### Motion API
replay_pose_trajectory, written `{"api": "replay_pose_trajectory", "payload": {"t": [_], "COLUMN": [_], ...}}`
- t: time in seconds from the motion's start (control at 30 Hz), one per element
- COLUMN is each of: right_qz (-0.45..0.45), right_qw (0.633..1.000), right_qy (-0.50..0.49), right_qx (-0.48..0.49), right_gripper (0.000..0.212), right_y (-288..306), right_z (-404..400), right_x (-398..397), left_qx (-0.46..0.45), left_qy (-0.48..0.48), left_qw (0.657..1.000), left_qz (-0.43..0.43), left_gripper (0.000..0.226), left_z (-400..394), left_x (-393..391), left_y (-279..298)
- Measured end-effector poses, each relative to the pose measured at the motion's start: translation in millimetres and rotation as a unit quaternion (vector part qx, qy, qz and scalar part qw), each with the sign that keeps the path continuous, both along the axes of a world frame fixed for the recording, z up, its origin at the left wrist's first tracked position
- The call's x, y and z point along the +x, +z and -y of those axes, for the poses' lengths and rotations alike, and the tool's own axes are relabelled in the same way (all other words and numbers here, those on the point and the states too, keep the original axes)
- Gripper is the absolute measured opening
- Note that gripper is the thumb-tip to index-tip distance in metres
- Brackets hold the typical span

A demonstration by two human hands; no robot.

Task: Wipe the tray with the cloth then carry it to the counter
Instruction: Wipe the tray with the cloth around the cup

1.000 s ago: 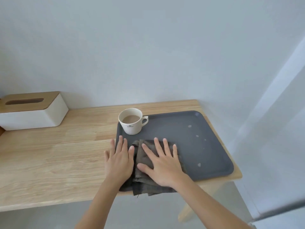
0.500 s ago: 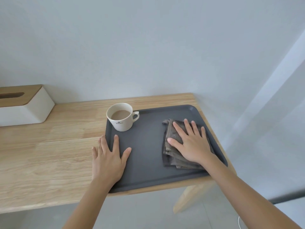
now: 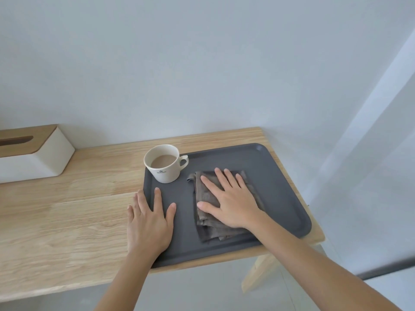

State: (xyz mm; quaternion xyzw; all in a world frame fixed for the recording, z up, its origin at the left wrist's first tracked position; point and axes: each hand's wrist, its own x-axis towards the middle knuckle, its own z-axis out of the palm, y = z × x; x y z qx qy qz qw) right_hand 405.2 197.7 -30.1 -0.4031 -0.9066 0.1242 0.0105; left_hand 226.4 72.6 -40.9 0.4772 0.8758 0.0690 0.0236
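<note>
A dark grey rectangular tray (image 3: 285, 182) lies at the right end of the wooden table. A folded grey-brown cloth (image 3: 208, 230) rests in the tray's middle. My right hand (image 3: 229, 198) lies flat on the cloth, fingers spread, pressing it down. My left hand (image 3: 149, 221) lies flat across the tray's left rim, fingers apart, partly on the tray and partly on the wood. A white mug (image 3: 164, 163) of milky coffee stands in the tray's far left corner, handle to the right.
A white tissue box with a wooden lid (image 3: 31, 153) stands at the table's (image 3: 67, 216) back left by the wall. The tray's right edge reaches the table's right end, with floor beyond. A wooden table leg (image 3: 258, 272) shows below.
My right hand slid the cloth from the tray's near left to its right side, then back toward the middle. The pale specks on the tray are gone. My left hand stayed on the left rim.
</note>
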Motion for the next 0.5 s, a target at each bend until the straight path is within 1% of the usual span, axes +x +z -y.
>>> {"api": "replay_pose_trajectory", "payload": {"t": [0.1,0.2,0.27,0.37,0.43,0.5], "right_qz": [0.005,0.022,0.030,0.036,0.032,0.029], "right_qw": [1.000,0.997,0.992,0.984,0.984,0.989], "right_qy": [-0.014,-0.074,-0.119,-0.174,-0.173,-0.147], "right_qx": [0.007,0.012,0.002,0.005,0.005,0.004], "right_gripper": [0.078,0.082,0.084,0.084,0.083,0.082], "right_y": [-0.4,1.8,2.5,1.0,0.5,0.9], "right_z": [5.2,-18.0,-40.5,-64.7,-66.8,-58.4], "right_x": [31.5,47.1,40.8,12.7,-8.5,-22.5], "left_qx": [0.001,0.001,-0.006,-0.004,-0.006,-0.015], "left_qy": [-0.002,-0.006,-0.008,-0.008,-0.008,-0.006], "left_qw": [1.000,1.000,1.000,1.000,1.000,1.000], "left_qz": [-0.004,-0.006,-0.007,-0.011,-0.012,-0.006], "left_gripper": [0.070,0.069,0.070,0.077,0.078,0.072], "left_z": [0.7,0.6,0.4,-0.6,-1.4,-2.3], "left_x": [-1.5,-1.6,-1.8,-2.2,-2.1,-1.7], "left_y": [-1.2,-1.3,-0.9,-1.3,-1.0,-1.4]}}
